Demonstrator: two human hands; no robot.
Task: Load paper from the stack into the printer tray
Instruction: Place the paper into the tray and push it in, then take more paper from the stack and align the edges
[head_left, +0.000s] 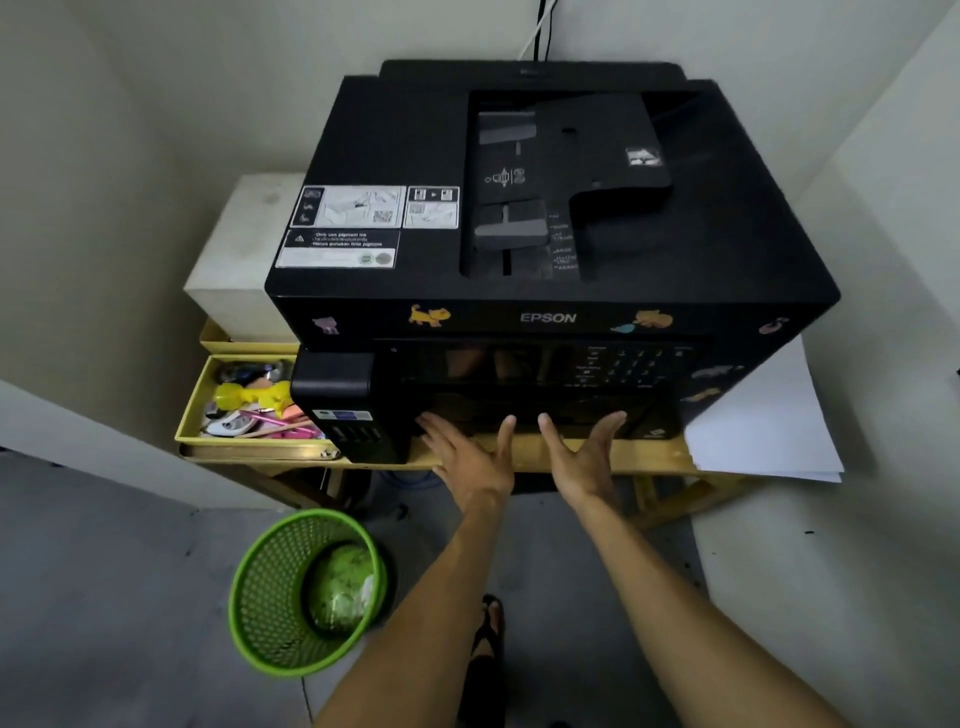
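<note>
Head view: left hand and right hand, both spread and empty, reach at 12 o'clock to the printer lower front, probably to draw out its tray. Paper stack lies untouched at 3 o'clock on the table.

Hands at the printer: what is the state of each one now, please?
Left hand: open, fingers spread, holding nothing, at the lower front of the printer.
Right hand: open, holding nothing, beside it.
</note>
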